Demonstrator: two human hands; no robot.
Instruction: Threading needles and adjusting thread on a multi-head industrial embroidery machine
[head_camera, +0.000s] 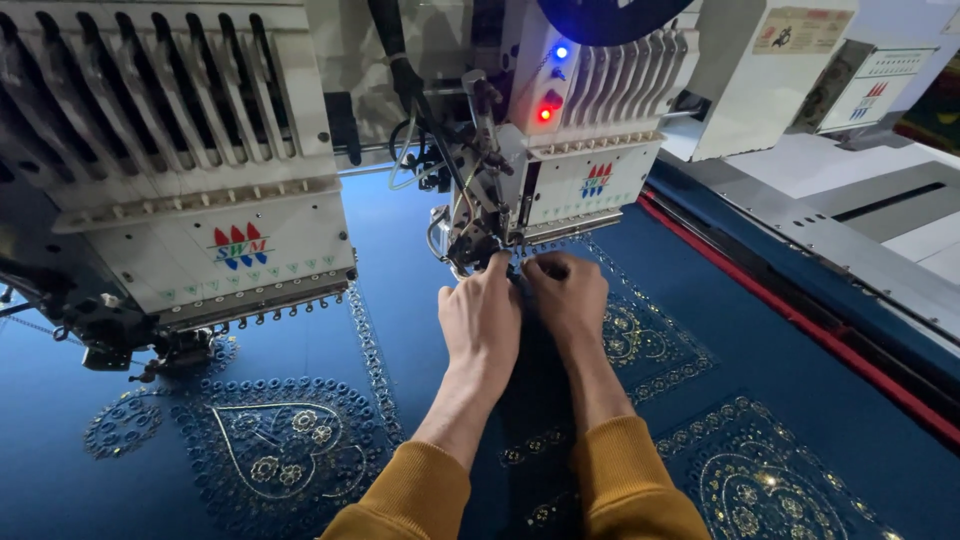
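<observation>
Head view, looking down. Blue cloth (420, 260) fills the bed from 7 to 4 o'clock, stitched with gold and sequin work: a heart motif (275, 450) at 7 o'clock, another motif (765, 485) at 5 o'clock. Red strip (800, 325) runs along the cloth's right edge toward 4 o'clock, grey rail (850, 250) just beyond it.

Two embroidery heads hang over the cloth: left head (190, 170) at 10 o'clock, right head (590, 130) at 12 o'clock, with a blue lamp (561, 52) and a red lamp (545, 114) lit on its side.

Both hands meet at centre, under the right head's needle area (490, 235). Left hand (482, 320) is knuckles up, fingers curled forward, tips at the needle foot. Right hand (568, 298) lies touching beside it, fingers bent in. What either pinches, cannot tell; the tips are hidden. Mustard sleeves (415, 495) at 6 o'clock.
</observation>
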